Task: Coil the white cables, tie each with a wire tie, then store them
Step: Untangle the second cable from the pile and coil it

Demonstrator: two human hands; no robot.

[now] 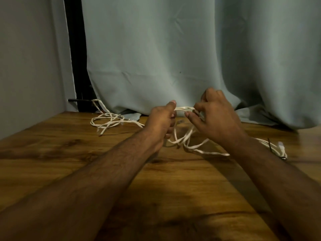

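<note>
Two hands work one white cable (189, 140) above the wooden table (173, 197), coiling under way: left hand (160, 122) fists the loops, right hand (215, 119) pinches the strand. Next, likely, another loop. A second cable (108, 120) lies at the table's far left.

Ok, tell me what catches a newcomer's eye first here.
Both hands meet mid-frame: the left hand grips a bunch of white cable loops and the right hand pinches the same bunch. Another loose white cable lies on the wooden table to the far left, before a grey-green curtain.
</note>
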